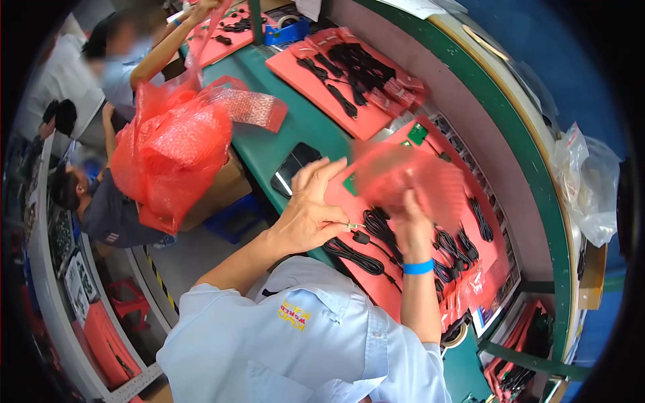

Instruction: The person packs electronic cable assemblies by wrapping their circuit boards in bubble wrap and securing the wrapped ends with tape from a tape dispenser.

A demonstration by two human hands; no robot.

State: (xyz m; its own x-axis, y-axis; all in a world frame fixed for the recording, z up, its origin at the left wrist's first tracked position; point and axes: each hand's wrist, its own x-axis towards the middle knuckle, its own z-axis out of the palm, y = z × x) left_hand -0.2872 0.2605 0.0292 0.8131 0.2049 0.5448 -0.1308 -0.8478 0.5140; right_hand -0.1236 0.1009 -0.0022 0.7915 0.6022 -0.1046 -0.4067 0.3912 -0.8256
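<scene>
My left hand (312, 211) pinches a small connector (351, 227) at the end of a black cable between thumb and finger, over the pink foam mat. A red translucent bubble bag (420, 178), blurred by motion, is gripped by my right hand (413, 225), which has a blue wristband (418, 267). Coiled black cables (356, 256) lie on the pink mat (396, 295) below and around both hands. Green circuit boards (417, 134) rest at the mat's upper end. Beside my left hand lies a dark phone-like object (295, 168) on the green table.
A big heap of red bubble bags (175, 148) stands left of the green table (259, 144). More cables lie on a second pink mat (295, 67). A blue tape dispenser (287, 30) is at the top. Co-workers (124, 67) are at the left; clear plastic bags (588, 181) hang right.
</scene>
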